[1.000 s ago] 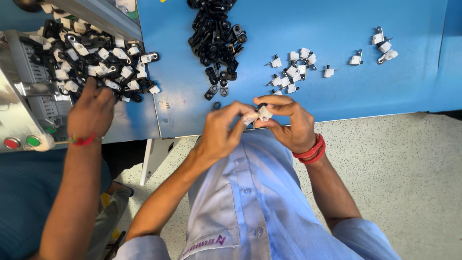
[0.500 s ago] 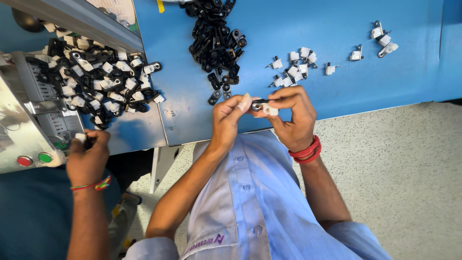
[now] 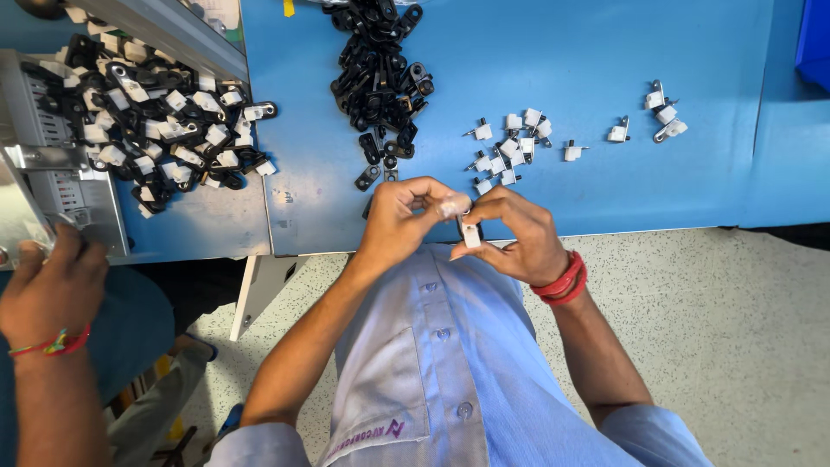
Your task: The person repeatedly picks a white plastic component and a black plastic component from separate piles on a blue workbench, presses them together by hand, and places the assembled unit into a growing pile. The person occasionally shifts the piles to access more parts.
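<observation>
Blue sheet covers the worktable (image 3: 605,52), whose near edge runs just above the person's two hands, with speckled pale floor (image 3: 735,346) below it. Compared with half a second earlier, the hands have dropped a little toward the chest and off the table's near edge, and the small white clip (image 3: 469,233) now hangs below the fingertips instead of lying level between them; the co-worker's hand (image 3: 52,290) at the left has sunk lower, beneath the grey machine (image 3: 60,186). A heap of black clips (image 3: 378,78) lies toward the far edge of the table, its loose end trailing down close to the left hand (image 3: 396,227). A scatter of white pieces (image 3: 510,147) sits near the near edge just above the right hand (image 3: 519,238), and a few more white pieces (image 3: 661,112) lie apart toward the right end. On the left table a mixed pile of black-and-white assembled parts (image 3: 164,130) spreads beside the machine. The left hand is curled, thumb and forefinger pinching something pale at the clip's top; the right hand, with red bands at the wrist, is closed around the white clip from the other side, the fingers of both hands meeting. Both forearms angle inward over the light-blue shirt (image 3: 450,380).
</observation>
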